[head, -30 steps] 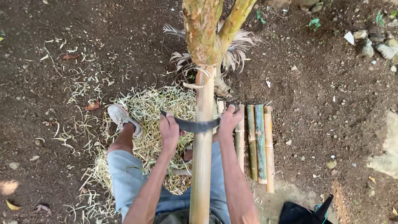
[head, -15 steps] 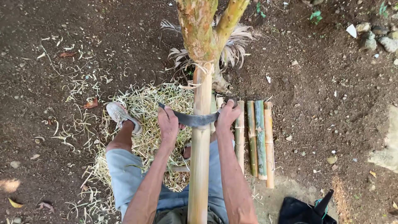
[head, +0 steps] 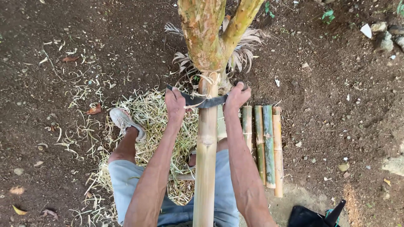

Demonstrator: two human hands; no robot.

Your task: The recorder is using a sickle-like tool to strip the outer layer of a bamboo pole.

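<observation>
Blade travel is the change: the curved drawknife has slid away from the person along the bamboo pole, from a spot lower on the pole a second ago to just under the fork of the tree trunk, where the pole's top is lashed with pale fibre. Both arms have stretched out to follow it.

The left hand is closed round the left end of the knife, its fingers wrapped over the handle. The right hand is likewise closed on the right end, with the dark handle tip showing just beyond its knuckles. The blade lies crosswise between the two sets of fingers, touching the pole's face.

By my reading, the stroke has reached the far end of its run, since the lashing and the trunk stand just past the blade. The pole's surface below the fingers looks pale and bare, which suits a skin already scraped.

Under and to the left of the left fingers lies a heap of pale shavings on the soil, with a foot in a grey shoe resting at its edge. Just right of the right fingers, four short bamboo sections lie side by side on the ground.
</observation>
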